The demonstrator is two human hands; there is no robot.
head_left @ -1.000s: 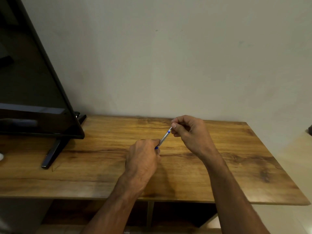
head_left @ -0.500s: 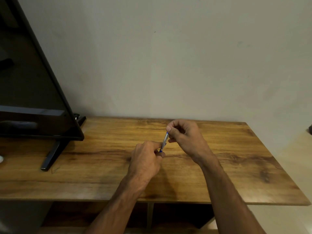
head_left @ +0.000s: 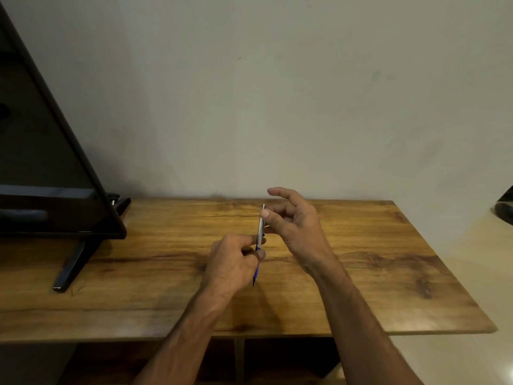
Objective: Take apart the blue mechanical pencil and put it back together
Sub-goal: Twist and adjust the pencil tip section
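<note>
Head view: the left hand (head_left: pixel 233 262) pinches the blue mechanical pencil (head_left: pixel 259 240) near its lower blue part, holding it nearly upright above the wooden counter (head_left: pixel 388 273), tip down. The right hand (head_left: pixel 291 220), fingers loosely spread, touches the silver upper barrel with its thumb; whether it grips is unclear

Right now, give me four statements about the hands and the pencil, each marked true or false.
1. The left hand grips the pencil near its blue lower end. True.
2. The pencil lies flat on the wooden table. False: it is held nearly upright above it.
3. The right hand touches the pencil's silver upper part with thumb and finger. True.
4. The black screen stands to the right of the hands. False: it stands to their left.
</note>
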